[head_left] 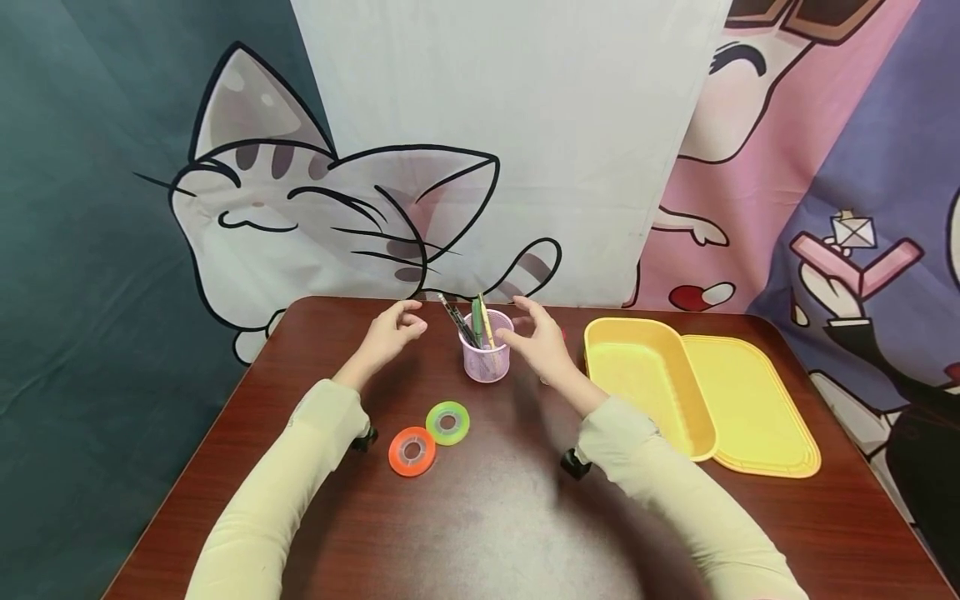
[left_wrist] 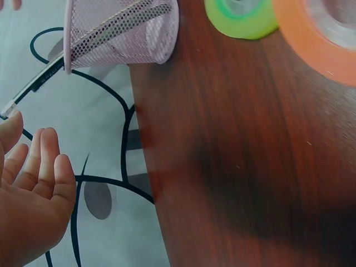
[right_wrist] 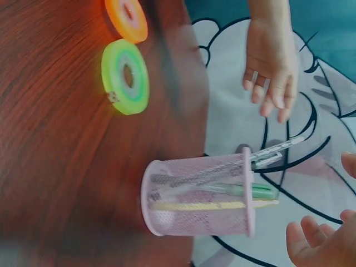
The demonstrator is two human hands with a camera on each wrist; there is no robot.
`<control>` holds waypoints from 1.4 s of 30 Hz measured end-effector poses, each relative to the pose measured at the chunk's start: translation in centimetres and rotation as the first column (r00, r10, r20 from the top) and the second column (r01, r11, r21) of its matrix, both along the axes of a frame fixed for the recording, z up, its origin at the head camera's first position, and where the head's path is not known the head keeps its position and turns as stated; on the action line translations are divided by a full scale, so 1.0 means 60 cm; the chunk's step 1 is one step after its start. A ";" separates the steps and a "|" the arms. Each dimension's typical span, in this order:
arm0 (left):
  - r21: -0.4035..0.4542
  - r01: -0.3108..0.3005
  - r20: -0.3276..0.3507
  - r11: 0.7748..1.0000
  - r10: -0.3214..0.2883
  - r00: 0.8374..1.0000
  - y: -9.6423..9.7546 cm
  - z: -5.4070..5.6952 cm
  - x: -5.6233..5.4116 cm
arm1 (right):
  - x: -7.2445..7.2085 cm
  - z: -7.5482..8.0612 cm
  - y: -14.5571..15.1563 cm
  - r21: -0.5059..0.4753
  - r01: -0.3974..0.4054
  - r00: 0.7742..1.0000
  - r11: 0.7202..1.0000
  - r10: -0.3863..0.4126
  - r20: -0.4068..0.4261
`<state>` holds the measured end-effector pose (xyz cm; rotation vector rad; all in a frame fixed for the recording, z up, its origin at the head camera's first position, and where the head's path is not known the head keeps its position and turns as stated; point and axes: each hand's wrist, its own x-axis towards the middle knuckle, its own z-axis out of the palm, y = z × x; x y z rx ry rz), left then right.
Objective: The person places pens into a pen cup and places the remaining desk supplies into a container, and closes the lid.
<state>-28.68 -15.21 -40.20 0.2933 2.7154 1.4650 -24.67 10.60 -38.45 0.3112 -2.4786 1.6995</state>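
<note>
A pink mesh pen cup (head_left: pixel 486 367) stands upright near the table's back edge. In it lean a green pen (head_left: pixel 477 321), a yellow pencil (head_left: pixel 487 323) and dark pens (head_left: pixel 458 322). Left of the cup hovers my left hand (head_left: pixel 392 335), apart from it, fingers loosely bent and holding nothing. Close on the cup's right side is my right hand (head_left: pixel 546 346), thumb and fingers spread, its thumb overlapping the rim in the head view. In the right wrist view the right fingers (right_wrist: pixel 314 236) show beyond the pen tops, with a gap between.
A green tape roll (head_left: pixel 433 423) and an orange tape roll (head_left: pixel 397 454) lie side by side, nearer than the cup. To the right sit a yellow tray (head_left: pixel 637 375) and its flat yellow lid (head_left: pixel 750 400). Something small and red shows behind my right hand.
</note>
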 end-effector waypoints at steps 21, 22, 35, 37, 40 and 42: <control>-0.102 0.049 0.038 0.994 -0.046 0.998 -0.058 -0.057 0.059 | 0.010 0.010 0.182 -0.071 0.055 0.998 0.996 -0.052 0.033; -0.110 0.054 0.041 0.992 -0.049 0.998 -0.059 -0.059 0.062 | 0.011 0.007 0.191 -0.056 0.056 0.998 0.997 -0.054 0.037; -0.207 0.199 0.049 0.958 -0.193 0.980 -0.070 -0.093 0.108 | 0.028 -0.033 0.305 0.168 0.055 0.992 0.984 -0.072 0.101; -0.222 0.217 0.037 0.951 -0.214 0.976 -0.072 -0.097 0.114 | 0.031 -0.036 0.321 0.204 0.061 0.990 0.977 -0.086 0.112; -0.255 0.244 0.026 0.936 -0.246 0.969 -0.077 -0.102 0.124 | 0.036 -0.041 0.344 0.264 0.072 0.988 0.962 -0.105 0.116; -0.286 0.264 0.017 0.921 -0.271 0.962 -0.080 -0.104 0.130 | 0.038 -0.044 0.360 0.300 0.074 0.988 0.951 -0.112 0.109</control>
